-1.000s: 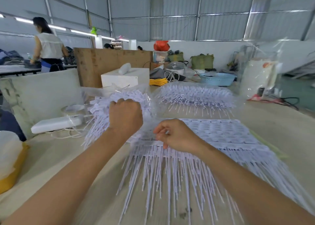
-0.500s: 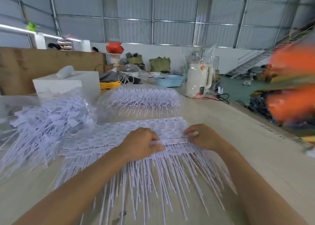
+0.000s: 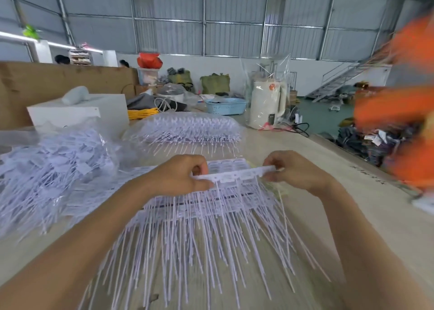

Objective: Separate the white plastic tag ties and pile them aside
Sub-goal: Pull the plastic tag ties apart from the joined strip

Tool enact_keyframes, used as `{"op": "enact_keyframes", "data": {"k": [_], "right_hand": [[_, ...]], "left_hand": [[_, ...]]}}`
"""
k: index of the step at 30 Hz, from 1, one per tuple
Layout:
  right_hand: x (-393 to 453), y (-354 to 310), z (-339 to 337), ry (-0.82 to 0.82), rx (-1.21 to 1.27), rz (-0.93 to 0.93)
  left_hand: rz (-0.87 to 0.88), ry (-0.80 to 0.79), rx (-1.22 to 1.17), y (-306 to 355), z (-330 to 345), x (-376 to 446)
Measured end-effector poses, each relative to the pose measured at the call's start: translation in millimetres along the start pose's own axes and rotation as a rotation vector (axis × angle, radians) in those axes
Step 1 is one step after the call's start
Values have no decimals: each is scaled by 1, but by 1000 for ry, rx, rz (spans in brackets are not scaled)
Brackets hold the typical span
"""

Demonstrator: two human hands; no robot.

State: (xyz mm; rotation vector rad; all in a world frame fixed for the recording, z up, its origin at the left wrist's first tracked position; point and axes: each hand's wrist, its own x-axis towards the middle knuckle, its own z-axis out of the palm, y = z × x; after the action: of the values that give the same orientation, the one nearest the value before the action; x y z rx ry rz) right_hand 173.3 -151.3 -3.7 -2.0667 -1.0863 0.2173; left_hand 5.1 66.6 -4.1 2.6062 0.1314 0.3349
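White plastic tag ties point(image 3: 202, 218) lie in joined strips across the middle of the pale table point(image 3: 352, 192), their thin tails fanning toward the near edge. Beyond them, farther along the table, a clear bag of more ties point(image 3: 185, 131) sits flat, and to the left a loose heap of separated ties point(image 3: 47, 164) spreads over crinkled clear plastic, just beside the strips. Behind that heap stands a white box point(image 3: 77, 113) with a pale rounded object on top, and behind the box a brown board point(image 3: 58, 79) runs across the left side. At the far end of the table stand a cream kettle wrapped in clear film point(image 3: 266, 106), a light blue basket point(image 3: 225, 106) and a coil of yellow cable point(image 3: 141, 113). A blurred orange shape point(image 3: 404, 112) fills the right edge, too smeared to identify. Both forearms reach in from the bottom corners and cover part of the tails. One strip of ties point(image 3: 237, 174) is lifted just above the rest, held level between the two hands. The left hand point(image 3: 180, 175) has its fingers curled round the strip's left end, thumb on the near side. The right hand point(image 3: 293, 171) pinches the strip's right end between thumb and curled fingertips. The lifted strip hides part of the printed tags on the strips behind it
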Motion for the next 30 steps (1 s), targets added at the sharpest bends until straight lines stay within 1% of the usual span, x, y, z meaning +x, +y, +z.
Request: {"op": "enact_keyframes", "data": {"k": [3, 5, 7, 10, 11, 14, 16, 19, 20, 22, 24, 26, 27, 29, 30], "right_hand": [[-7, -4, -3, -83, 392, 20], [-7, -6, 3, -101, 546, 25], [-5, -10, 12, -108, 608, 3], [-1, -15, 29, -72, 615, 7], [1, -16, 33, -48, 621, 18], [3, -14, 37, -9, 636, 41], [2, -11, 40, -28, 600, 49], [1, -7, 44, -89, 448, 58], [2, -6, 45, -105, 433, 53], [2, -5, 45, -87, 427, 5], [4, -6, 47, 8, 378, -86], [7, -9, 52, 130, 270, -182], [8, -9, 54, 196, 175, -247], [10, -5, 53, 344, -47, -366], [10, -1, 48, 421, -108, -372]], "left_hand": [[-40, -205, 26, 0, 5, -3], [-45, -246, 68, 2, 10, -3], [-39, -205, 22, 10, 16, 2], [-111, -98, -296, 28, 32, 14], [-135, -76, -359, 33, 36, 17], [-171, -52, -395, 36, 43, 26], [-186, -39, -394, 35, 46, 29], [-232, 18, -393, 34, 55, 31], [-248, 38, -410, 35, 57, 33], [-275, 88, -443, 38, 59, 33], [-293, 129, -470, 41, 58, 32], [-307, 147, -538, 42, 54, 31], [-319, 125, -593, 42, 51, 30], [-329, 22, -711, 42, 46, 26], [-323, -6, -734, 41, 44, 25]]}}
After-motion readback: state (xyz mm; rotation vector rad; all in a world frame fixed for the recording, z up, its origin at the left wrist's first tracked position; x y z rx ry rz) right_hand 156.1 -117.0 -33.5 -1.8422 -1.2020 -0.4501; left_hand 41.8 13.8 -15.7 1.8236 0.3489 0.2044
